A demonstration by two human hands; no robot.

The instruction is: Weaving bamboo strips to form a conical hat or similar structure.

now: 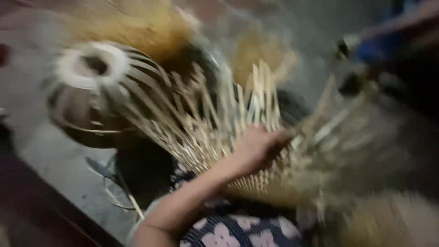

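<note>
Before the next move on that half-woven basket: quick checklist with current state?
1. Hand on the work: ok. One hand rests on the fan of pale splints of the half-woven basket.
2. Which hand it is: likely left, since the forearm comes in from the lower left; not certain.
3. Grip closed on a splint: cannot tell, the picture is motion-blurred.
4. Other hand located: not ok, not in view.
5. Splints free at the tips: ok, they stick up loose and fanned.
6. Finished basket apart from the hand: ok, it lies to the left on the grey floor.
</note>
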